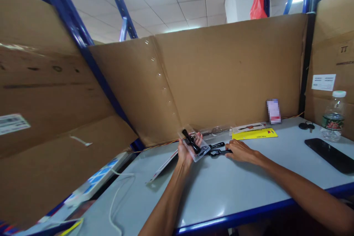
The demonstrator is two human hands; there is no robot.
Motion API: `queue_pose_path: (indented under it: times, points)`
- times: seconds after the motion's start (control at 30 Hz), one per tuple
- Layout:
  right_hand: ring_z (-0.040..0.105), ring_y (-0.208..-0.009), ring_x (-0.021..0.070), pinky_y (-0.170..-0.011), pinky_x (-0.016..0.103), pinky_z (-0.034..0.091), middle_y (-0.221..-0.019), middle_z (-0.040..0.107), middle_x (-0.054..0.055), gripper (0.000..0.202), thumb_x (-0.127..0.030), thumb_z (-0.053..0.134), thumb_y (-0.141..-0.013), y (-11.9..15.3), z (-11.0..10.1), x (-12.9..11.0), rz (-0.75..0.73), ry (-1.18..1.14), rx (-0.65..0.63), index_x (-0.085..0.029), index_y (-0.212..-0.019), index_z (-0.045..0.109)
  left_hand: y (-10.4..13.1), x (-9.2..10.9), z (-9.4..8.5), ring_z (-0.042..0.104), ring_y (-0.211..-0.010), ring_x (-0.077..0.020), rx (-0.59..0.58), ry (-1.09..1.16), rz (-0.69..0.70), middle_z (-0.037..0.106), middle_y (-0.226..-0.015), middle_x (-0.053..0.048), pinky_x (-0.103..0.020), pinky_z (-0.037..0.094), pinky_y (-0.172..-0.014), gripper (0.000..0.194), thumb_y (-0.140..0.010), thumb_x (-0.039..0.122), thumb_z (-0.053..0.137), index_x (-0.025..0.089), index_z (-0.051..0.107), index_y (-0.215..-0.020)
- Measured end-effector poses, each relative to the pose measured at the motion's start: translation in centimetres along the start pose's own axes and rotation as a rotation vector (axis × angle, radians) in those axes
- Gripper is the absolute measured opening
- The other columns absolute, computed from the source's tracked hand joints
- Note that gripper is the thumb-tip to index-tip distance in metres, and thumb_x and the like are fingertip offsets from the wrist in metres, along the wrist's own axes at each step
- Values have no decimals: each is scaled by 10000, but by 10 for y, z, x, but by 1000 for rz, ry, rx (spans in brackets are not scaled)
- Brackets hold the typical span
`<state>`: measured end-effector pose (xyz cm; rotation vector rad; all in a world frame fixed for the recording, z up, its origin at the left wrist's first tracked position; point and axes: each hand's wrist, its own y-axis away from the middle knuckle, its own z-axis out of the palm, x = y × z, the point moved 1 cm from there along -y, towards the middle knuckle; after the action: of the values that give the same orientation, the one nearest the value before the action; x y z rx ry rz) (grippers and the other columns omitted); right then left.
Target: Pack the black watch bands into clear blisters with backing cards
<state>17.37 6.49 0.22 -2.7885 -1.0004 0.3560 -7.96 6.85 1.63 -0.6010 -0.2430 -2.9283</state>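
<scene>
My left hand (184, 150) is closed around a clear plastic blister shell (203, 151), held tilted above the table. In the shell lies a black two-handled tool (190, 141), narrow in the middle. My right hand (239, 150) pinches the end of a black tool handle (221, 152) low over the table. Another black handle (218, 145) shows just behind it. Where these handles meet is partly hidden by the shell. A white printed card (163, 167) sticks out at a slant beside my left hand.
Behind my hands lie a yellow card (256, 134), a printed card with a tool picture (247, 127) and clear packaging (215, 131). A phone (273, 111) leans on the cardboard wall (229, 77). Rightward are keys (306, 125), a bottle (333, 118) and a black phone-like slab (330, 155); leftward, a power strip (101, 175).
</scene>
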Motion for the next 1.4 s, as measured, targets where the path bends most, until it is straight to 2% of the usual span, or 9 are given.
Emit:
queue_pose_path:
  times: [0.07, 0.17, 0.27, 0.37, 0.53, 0.7, 0.87, 1.1, 1.4]
  points:
    - [647, -1042, 268, -850, 315, 453, -1067, 719, 141, 333, -405, 489, -987, -2, -12, 11, 67, 27, 25, -177, -1062, 719, 2, 0, 1, 724, -983, -318, 22, 9, -4, 686, -1168, -222, -544, 596, -834, 676, -993, 611, 211, 126, 630, -1208]
    - [589, -1187, 286, -936, 327, 434, -1191, 693, 176, 327, -306, 450, -995, -1, -31, 44, 286, 119, 71, -153, -1146, 696, 1, 1, 0, 721, -988, -320, 25, 1, -12, 688, -1155, -218, -545, 593, -841, 678, -992, 611, 215, 119, 649, -1164]
    - [574, -1231, 301, -944, 336, 446, -1261, 664, 201, 364, -240, 504, -945, 10, -42, 79, 474, 154, -29, -125, -1256, 655, 0, 0, -3, 718, -989, -315, 26, -16, -16, 686, -1157, -210, -538, 595, -835, 644, -997, 592, 243, 119, 659, -1132]
    - [653, -1118, 304, -864, 333, 486, -1230, 678, 220, 397, -206, 546, -897, 18, -46, 96, 537, 141, -112, -104, -1260, 668, -1, -1, -4, 715, -985, -310, 37, -38, -21, 685, -1145, -206, -529, 601, -821, 644, -998, 592, 242, 116, 662, -1104]
    - [684, -1059, 291, -796, 304, 493, -1204, 707, 184, 448, -235, 639, -816, 16, -53, 92, 510, 132, -146, -146, -1251, 695, 2, -2, -3, 710, -974, -325, 45, -72, -39, 691, -1097, -210, -525, 610, -767, 673, -1002, 586, 205, 111, 682, -1013]
    - [689, -1033, 290, -792, 311, 489, -1146, 726, 192, 373, -319, 630, -839, 15, -55, 89, 496, 133, -141, -128, -1138, 747, 3, -2, -3, 713, -944, -315, 48, -64, -38, 695, -1096, -200, -526, 605, -769, 666, -998, 592, 213, 112, 674, -1032]
    - [650, -1110, 320, -827, 326, 504, -1265, 673, 184, 645, -431, 808, -671, 13, -48, 83, 438, 110, -217, -125, -1228, 698, 1, 0, -5, 712, -940, -316, 20, -60, -39, 694, -1115, -198, -546, 594, -790, 650, -1003, 575, 211, 116, 663, -1087]
    - [558, -1254, 334, -930, 363, 488, -1371, 600, 183, 601, -330, 801, -698, 14, -52, 74, 484, 83, -231, -143, -1255, 677, 1, 0, -7, 701, -989, -325, 55, -104, -30, 675, -1145, -217, -546, 600, -803, 656, -1003, 578, 202, 107, 656, -1035]
    - [586, -1217, 333, -913, 369, 497, -1346, 619, 164, 778, -471, 836, -630, 12, -51, 79, 512, 72, -308, -152, -1310, 632, 0, -2, -7, 690, -1055, -329, 70, -89, -38, 670, -1170, -217, -590, 572, -865, 618, -1003, 576, 233, 127, 652, -1078]
